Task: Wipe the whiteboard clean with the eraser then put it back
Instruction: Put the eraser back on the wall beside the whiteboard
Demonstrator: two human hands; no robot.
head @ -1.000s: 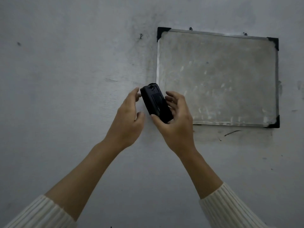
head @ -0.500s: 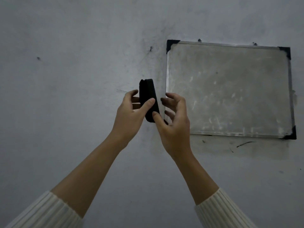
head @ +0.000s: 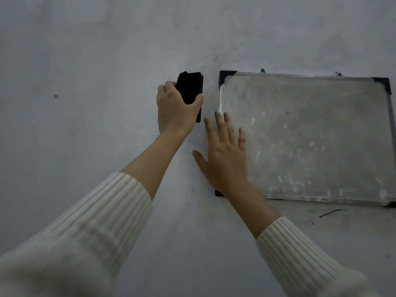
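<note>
Left hand (head: pixel 175 110) is curled round the black eraser (head: pixel 190 86), up by the wall (head: pixel 85 103) just left of the whiteboard (head: pixel 310 136). Right hand (head: pixel 225 159) lies flat with fingers spread, holding nothing, over the board's lower-left edge. Board's only got grey smears, so I reckon wiping's done and only parking the eraser remains.

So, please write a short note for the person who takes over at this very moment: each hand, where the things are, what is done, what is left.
Left hand: grips the black rectangular eraser, held at the grey wall just left of the metal-framed whiteboard, near its top-left corner.
Right hand: open, fingers straight, over the whiteboard's left edge; whether it touches cannot be told.
Done: the whiteboard shows no readable writing, only grey smears and pale streaks.
Left: probably only putting the eraser back; its place is not visible.
</note>
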